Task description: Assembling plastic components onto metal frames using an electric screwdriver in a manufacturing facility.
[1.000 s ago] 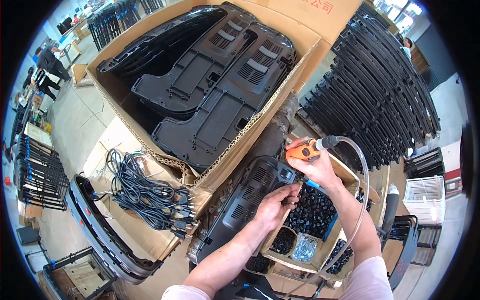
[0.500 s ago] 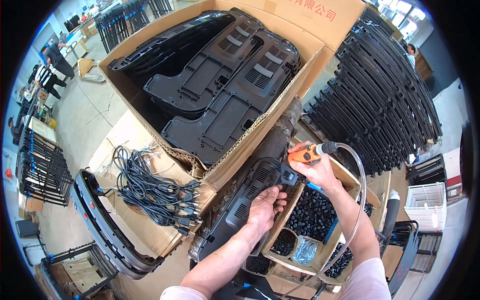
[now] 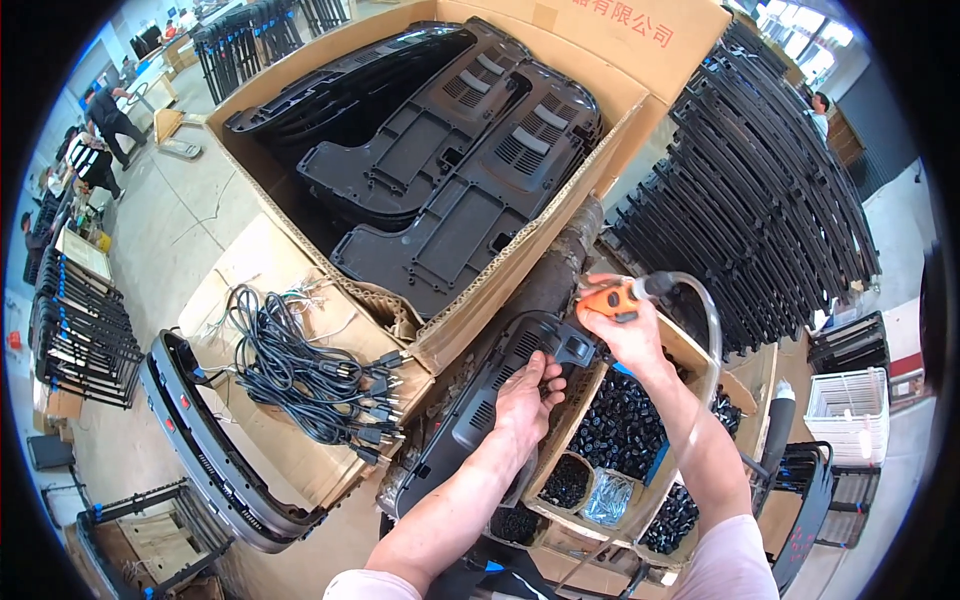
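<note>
A black plastic cover with vent slots lies in front of me, its far end near my right hand. My left hand rests over its vented part with fingers curled and thumb pressed in; whether a small part is between them is hidden. My right hand grips an orange pneumatic screwdriver, held at the cover's far end, with a clear air hose running from its back. The tool's tip cannot be made out. Right of the cover, a divided cardboard tray holds black plastic parts and silver screws.
A large carton of black covers stands ahead. Bundled black power cords lie on cardboard at left, beside a long grey housing. Stacked black frames rise at right, with a white basket beyond. People work far left.
My left hand has shifted slightly up and left over the cover. My right hand has moved a little left with the screwdriver, and the hose has swung with it.
</note>
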Demonstrator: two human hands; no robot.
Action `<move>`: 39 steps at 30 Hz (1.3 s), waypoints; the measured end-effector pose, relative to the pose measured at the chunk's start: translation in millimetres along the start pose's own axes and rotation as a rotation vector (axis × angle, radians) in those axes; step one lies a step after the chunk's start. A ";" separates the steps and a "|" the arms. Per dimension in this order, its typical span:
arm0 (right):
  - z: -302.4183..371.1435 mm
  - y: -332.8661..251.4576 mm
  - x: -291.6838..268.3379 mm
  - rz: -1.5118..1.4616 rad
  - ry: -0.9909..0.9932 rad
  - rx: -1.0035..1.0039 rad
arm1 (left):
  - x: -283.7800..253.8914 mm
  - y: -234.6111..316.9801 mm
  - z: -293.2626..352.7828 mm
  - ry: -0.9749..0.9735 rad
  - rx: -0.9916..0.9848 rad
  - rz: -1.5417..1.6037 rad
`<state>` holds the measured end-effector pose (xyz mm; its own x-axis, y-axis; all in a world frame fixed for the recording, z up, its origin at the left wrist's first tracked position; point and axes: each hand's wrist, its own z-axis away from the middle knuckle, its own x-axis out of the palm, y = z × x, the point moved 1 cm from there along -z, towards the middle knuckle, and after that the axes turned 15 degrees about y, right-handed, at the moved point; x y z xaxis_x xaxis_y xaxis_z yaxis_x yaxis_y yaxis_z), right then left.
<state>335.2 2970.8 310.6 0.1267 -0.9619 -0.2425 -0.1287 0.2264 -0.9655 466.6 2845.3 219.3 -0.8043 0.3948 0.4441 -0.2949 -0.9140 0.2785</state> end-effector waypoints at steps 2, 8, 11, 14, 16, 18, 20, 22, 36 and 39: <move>12.0 -11.8 -1.3 -0.112 0.027 -0.041 | 2.2 2.7 -2.6 0.027 -0.032 0.064; 36.4 -47.1 -4.1 -0.110 -0.147 -0.061 | 9.5 13.5 -12.8 -0.024 -0.157 0.348; 40.1 -46.3 0.6 -0.109 -0.156 -0.057 | 5.3 14.7 -15.8 -0.096 -0.187 0.411; 40.9 -45.4 5.5 -0.139 -0.148 -0.012 | 0.9 16.0 -17.3 -0.129 -0.208 0.427; 41.3 -48.6 9.2 -0.117 -0.164 -0.029 | -1.7 17.6 -18.3 -0.152 -0.226 0.444; 40.5 -52.8 13.0 -0.093 -0.178 -0.048 | -5.5 20.4 -19.7 -0.206 -0.277 0.418; 39.3 -55.4 17.8 -0.096 -0.185 -0.050 | -12.1 20.8 -21.5 -0.237 -0.271 0.413; 40.2 -54.0 21.2 -0.088 -0.182 -0.044 | -13.1 21.9 -20.1 -0.267 -0.265 0.409; 24.0 -29.8 70.9 -0.018 -0.149 -0.057 | -35.9 -7.6 22.5 -0.099 -0.304 0.269; 22.4 -28.2 77.0 0.026 -0.162 -0.096 | -52.5 -17.3 32.7 -0.111 -0.328 0.203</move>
<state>370.6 2893.8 316.9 0.2774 -0.9170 -0.2867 -0.2259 0.2278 -0.9471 530.8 2843.4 219.0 -0.8080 0.1944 0.5562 -0.2993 -0.9485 -0.1032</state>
